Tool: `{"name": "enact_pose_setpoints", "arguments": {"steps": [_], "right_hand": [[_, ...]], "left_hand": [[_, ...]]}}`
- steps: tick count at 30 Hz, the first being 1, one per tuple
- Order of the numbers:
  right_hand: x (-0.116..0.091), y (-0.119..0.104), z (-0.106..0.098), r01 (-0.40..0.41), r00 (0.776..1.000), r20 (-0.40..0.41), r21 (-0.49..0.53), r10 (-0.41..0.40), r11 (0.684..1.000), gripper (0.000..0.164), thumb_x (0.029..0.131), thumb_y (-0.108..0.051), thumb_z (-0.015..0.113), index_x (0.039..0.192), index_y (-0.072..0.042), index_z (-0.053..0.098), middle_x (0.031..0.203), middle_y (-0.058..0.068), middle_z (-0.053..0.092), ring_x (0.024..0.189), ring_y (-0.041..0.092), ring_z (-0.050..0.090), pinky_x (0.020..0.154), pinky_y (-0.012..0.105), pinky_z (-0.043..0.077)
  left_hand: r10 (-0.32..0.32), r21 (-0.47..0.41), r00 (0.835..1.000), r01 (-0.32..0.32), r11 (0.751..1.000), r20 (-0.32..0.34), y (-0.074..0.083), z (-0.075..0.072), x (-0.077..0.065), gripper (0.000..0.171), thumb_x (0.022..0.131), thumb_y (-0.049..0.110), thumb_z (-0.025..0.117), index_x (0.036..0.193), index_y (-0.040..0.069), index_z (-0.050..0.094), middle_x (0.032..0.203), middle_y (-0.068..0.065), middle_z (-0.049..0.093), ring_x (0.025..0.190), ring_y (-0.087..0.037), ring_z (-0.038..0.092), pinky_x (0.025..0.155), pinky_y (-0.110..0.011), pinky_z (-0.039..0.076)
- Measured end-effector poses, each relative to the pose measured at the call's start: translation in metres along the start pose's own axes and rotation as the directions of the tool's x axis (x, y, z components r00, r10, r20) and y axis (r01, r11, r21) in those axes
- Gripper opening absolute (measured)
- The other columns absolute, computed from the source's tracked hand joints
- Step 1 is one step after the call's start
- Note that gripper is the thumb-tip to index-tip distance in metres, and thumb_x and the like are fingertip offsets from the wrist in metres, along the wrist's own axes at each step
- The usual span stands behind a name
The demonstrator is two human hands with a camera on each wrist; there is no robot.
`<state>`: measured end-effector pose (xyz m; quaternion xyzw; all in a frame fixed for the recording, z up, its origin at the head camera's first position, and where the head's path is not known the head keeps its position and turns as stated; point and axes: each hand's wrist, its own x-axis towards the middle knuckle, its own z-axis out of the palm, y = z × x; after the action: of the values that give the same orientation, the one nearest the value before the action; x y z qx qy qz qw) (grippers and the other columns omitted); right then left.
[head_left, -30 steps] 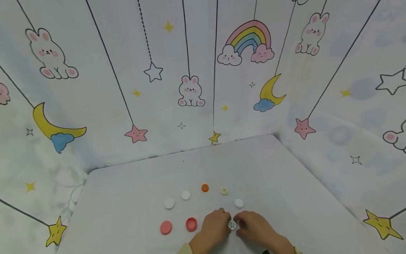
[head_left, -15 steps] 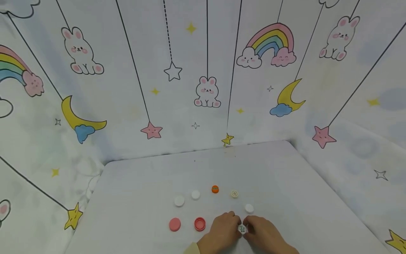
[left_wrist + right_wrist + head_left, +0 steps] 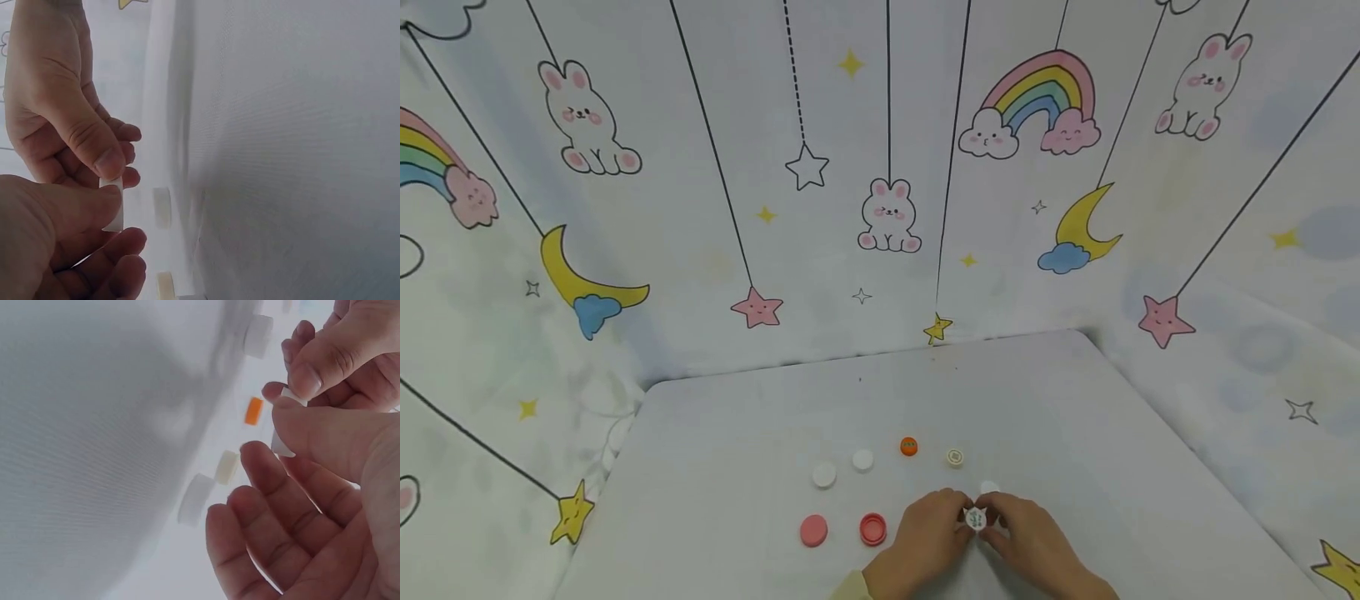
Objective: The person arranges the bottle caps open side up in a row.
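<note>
A small white bottle cap [image 3: 976,519] with green markings on its top is between my two hands, raised off the table. My left hand [image 3: 931,533] pinches its left side between thumb and finger. From the right, my right hand [image 3: 1033,537] pinches the other side. In the left wrist view the white cap [image 3: 115,220] shows edge-on between the thumbs. The right wrist view shows the cap [image 3: 280,445] partly covered by the right thumb, while the other right fingers [image 3: 275,519] spread loosely below.
Caps lie in an arc on the white table [image 3: 737,450]: pink [image 3: 813,531], red [image 3: 872,529], two white [image 3: 824,475], orange [image 3: 908,447] and cream [image 3: 955,457]. Another white cap [image 3: 989,485] sits just behind my right hand, partly hidden. A patterned cloth wall [image 3: 700,208] surrounds the table.
My right fingers have closed in from beside the white cap and now pinch it. Both hands have lifted it off the table. The head view has turned left.
</note>
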<state>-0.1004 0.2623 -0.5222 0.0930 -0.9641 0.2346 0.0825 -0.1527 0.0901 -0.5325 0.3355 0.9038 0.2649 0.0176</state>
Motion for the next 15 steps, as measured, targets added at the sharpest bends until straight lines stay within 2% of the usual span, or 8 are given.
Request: {"name": "enact_pose_setpoints", "arguments": {"steps": [6,15], "right_hand": [[-0.0015,-0.0002,-0.0018,-0.003,0.998,-0.062,-0.015,0.002,1.0,0.034,0.075,-0.014,0.083,0.106,-0.018,0.069,0.082,-0.019,0.061,0.073,-0.001,0.054,0.062,0.024,0.046],[-0.0044,-0.0004,-0.0037,-0.003,0.998,-0.063,0.017,0.005,1.0,0.029,0.078,-0.015,0.081,0.106,-0.014,0.073,0.081,-0.021,0.059,0.068,-0.006,0.048,0.059,0.021,0.044]], "left_hand": [[0.004,0.0,1.0,-0.004,1.0,-0.026,0.0027,-0.0016,0.0021,0.02,0.085,0.025,0.076,0.104,0.021,0.072,0.081,0.015,0.06,0.072,0.004,0.051,0.061,-0.018,0.042],[0.037,-0.016,0.997,-0.038,0.999,-0.064,0.0042,-0.0022,0.0004,0.022,0.084,0.02,0.077,0.105,0.015,0.075,0.083,0.013,0.068,0.072,0.004,0.054,0.062,-0.018,0.043]]}}
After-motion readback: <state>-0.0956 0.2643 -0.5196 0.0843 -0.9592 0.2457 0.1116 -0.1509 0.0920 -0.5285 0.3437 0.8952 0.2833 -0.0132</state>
